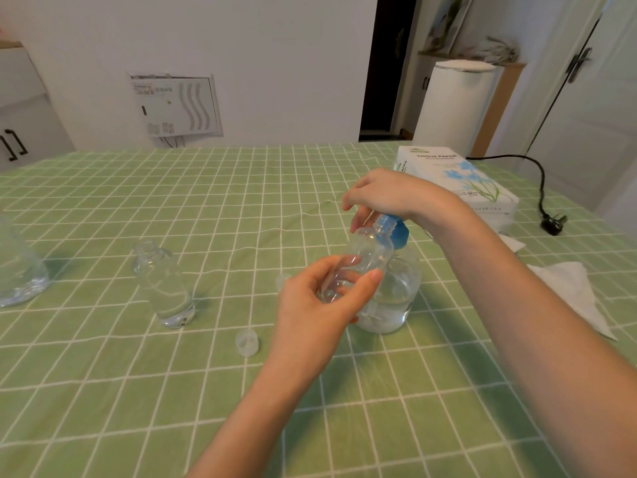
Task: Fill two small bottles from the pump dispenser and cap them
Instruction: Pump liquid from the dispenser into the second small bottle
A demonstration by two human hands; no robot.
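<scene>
My left hand grips a small clear bottle by its base and tilts it, with the open neck up against the blue pump head of the clear dispenser. My right hand rests on top of the pump head, fingers curled down over it. A second small clear bottle stands upright and uncapped to the left. One clear cap lies on the cloth in front of my left wrist. Another cap peeks out behind my left hand.
A green checked tablecloth covers the table. A tissue box sits at the back right, with a loose tissue and a black power plug near it. A large clear container stands at the left edge.
</scene>
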